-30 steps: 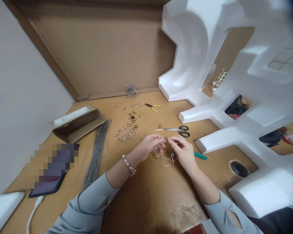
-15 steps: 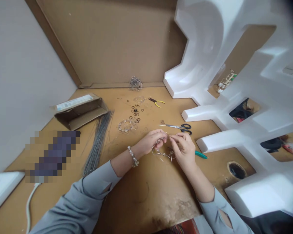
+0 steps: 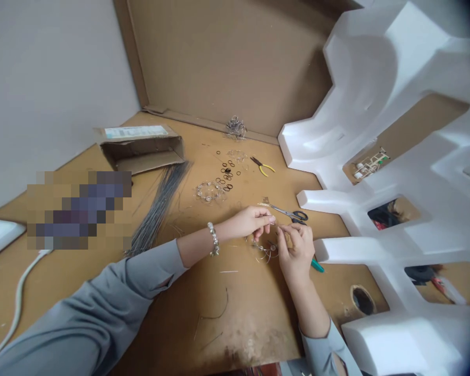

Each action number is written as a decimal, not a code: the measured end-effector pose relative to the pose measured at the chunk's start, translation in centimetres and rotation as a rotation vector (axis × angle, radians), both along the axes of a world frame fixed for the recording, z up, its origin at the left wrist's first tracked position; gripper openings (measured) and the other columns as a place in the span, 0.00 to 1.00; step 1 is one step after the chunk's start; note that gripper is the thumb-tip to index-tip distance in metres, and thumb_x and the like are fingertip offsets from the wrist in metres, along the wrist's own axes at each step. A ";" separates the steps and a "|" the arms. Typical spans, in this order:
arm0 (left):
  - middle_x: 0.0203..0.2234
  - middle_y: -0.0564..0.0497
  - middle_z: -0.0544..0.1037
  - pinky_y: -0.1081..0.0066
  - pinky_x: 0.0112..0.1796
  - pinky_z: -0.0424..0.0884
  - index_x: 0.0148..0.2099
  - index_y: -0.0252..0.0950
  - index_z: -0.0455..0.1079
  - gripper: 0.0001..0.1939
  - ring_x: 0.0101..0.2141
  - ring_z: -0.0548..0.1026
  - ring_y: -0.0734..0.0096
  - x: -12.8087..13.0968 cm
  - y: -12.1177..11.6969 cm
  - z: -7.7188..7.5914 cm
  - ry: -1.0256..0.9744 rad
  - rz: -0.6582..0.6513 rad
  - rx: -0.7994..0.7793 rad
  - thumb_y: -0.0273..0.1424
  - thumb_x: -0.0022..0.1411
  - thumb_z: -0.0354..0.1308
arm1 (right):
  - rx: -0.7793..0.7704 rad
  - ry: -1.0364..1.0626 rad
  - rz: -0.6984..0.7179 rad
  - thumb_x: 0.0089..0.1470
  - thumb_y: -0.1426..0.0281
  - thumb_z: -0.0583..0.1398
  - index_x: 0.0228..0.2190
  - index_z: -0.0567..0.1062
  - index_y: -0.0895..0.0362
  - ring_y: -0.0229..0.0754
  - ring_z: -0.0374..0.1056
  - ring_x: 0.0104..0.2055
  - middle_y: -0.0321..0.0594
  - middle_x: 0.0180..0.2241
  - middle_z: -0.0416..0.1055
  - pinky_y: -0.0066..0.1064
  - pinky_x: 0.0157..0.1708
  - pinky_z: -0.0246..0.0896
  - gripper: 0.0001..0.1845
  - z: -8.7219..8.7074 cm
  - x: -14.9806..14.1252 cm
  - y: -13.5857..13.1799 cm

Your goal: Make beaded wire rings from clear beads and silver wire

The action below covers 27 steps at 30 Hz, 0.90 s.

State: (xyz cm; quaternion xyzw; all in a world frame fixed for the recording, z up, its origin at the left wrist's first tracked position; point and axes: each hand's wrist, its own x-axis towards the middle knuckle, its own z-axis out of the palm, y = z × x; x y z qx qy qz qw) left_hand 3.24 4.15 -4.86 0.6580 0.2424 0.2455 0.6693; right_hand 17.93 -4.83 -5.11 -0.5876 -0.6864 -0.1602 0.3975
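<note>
A loop of thin wire with clear beads (image 3: 273,248) hangs between my hands above the table. My left hand (image 3: 254,222) is closed, its thumb and fingers pinching part of this beaded wire loop. Opposite it, my right hand (image 3: 295,245) has thumb and forefinger pressed together at the wire end; the fine strand is too thin to follow fully. Just beyond my hands lie scissors (image 3: 284,211) with black handles. A tool with a teal handle (image 3: 317,266) is partly hidden behind my right hand.
Another beaded loop (image 3: 208,191), several dark rings (image 3: 227,175) and yellow-handled pliers (image 3: 263,166) lie farther back. A bundle of straight wires (image 3: 156,209) stretches left, by an open cardboard box (image 3: 143,151). White moulded foam (image 3: 337,250) borders the right side, near a table hole (image 3: 362,300).
The view has tilted and shifted, so the table items appear displaced. My hands stay close together at the beaded wire loop, fingers slightly rearranged.
</note>
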 end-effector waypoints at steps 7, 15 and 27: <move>0.13 0.59 0.65 0.79 0.18 0.62 0.28 0.34 0.61 0.15 0.13 0.64 0.82 0.5 -0.7 0.4 0.038 0.016 0.083 0.37 0.63 0.47 | 0.035 -0.143 0.046 0.52 0.75 0.59 0.34 0.75 0.55 0.39 0.61 0.34 0.38 0.29 0.69 0.32 0.36 0.58 0.07 0.7 0.1 -0.2; 0.19 0.58 0.68 0.80 0.17 0.63 0.31 0.33 0.61 0.13 0.14 0.65 0.84 0.5 -0.8 0.5 -0.055 0.006 -0.037 0.38 0.61 0.49 | 0.102 -0.034 0.091 0.51 0.76 0.59 0.35 0.74 0.53 0.39 0.61 0.35 0.39 0.31 0.67 0.34 0.36 0.61 0.09 0.3 0.4 -0.5; 0.21 0.57 0.66 0.81 0.18 0.62 0.30 0.34 0.61 0.14 0.15 0.62 0.86 0.4 -1.1 0.0 -0.078 0.059 -0.048 0.39 0.62 0.49 | -0.078 0.279 -0.003 0.57 0.67 0.52 0.44 0.69 0.55 0.43 0.65 0.42 0.44 0.41 0.68 0.39 0.42 0.63 0.14 0.7 2.1 -1.9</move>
